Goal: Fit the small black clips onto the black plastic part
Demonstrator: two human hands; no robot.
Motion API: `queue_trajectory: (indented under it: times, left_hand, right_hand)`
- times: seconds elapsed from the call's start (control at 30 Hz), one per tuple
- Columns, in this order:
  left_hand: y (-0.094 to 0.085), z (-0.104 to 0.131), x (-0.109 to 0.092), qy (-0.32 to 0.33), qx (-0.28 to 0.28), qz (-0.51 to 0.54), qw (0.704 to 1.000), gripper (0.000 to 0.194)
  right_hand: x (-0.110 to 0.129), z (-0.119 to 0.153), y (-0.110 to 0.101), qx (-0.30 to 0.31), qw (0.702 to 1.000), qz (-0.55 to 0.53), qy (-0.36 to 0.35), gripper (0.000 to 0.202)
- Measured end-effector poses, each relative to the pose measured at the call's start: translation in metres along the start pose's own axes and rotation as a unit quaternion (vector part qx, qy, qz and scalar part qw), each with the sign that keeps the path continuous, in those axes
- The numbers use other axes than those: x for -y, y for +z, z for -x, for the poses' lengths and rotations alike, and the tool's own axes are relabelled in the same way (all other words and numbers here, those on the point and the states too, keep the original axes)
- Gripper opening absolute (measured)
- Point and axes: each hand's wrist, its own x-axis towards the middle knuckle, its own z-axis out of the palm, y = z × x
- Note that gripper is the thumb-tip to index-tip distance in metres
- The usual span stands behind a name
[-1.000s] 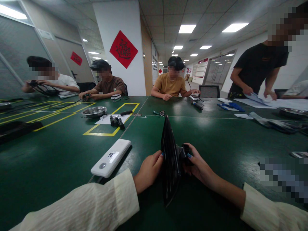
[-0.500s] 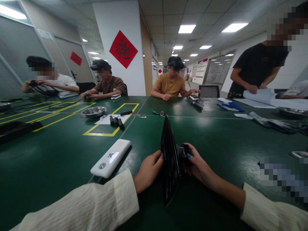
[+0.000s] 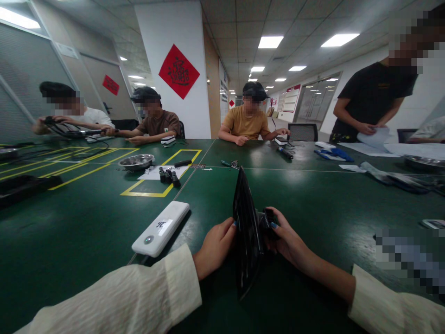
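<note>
A thin, flat black panel (image 3: 246, 236) with a glossy face stands nearly edge-on in front of me, above the table's near side. My left hand (image 3: 216, 246) grips it at its left face, thumb against the surface and the other fingers partly hidden. On the panel's right side sits a small black ribbed mount (image 3: 268, 220), seemingly joined to it. My right hand (image 3: 287, 236) is closed around this mount, with the thumb on top. A white power bank (image 3: 162, 228) marked 26 lies to the left of my left hand.
On the green table (image 3: 208, 195) are a metal bowl (image 3: 136, 163), several black pieces (image 3: 169, 176) on white paper, and a small screwdriver-like tool (image 3: 227, 163). Gloves (image 3: 392, 176) lie at right. Several people sit across the table; one person (image 3: 375, 97) stands handling papers.
My hands and the panel have barely moved. At the far left, the person in brown now reaches toward the cable-holding neighbour. The standing person's lifted paper has come down.
</note>
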Motion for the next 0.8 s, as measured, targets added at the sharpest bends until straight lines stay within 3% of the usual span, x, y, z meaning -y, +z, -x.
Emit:
queue_trajectory:
  times: [0.27, 0.5, 0.8]
  left_hand:
    - [0.0005, -0.0002, 0.0011, 0.018, 0.002, 0.015, 1.000, 0.039]
    - [-0.0005, 0.0008, 0.0001, 0.001, 0.002, 0.002, 1.000, 0.036]
    - [0.0004, -0.0007, 0.0023, 0.006, 0.001, 0.001, 1.000, 0.035]
  right_hand:
    - [0.0032, 0.0016, 0.0035, -0.008, 1.000, 0.004, 0.003, 0.071]
    - [-0.0013, 0.0007, -0.0023, 0.009, 1.000, 0.000, -0.002, 0.061]
    - [0.0062, 0.0026, 0.0069, -0.009, 1.000, 0.006, 0.010, 0.075]
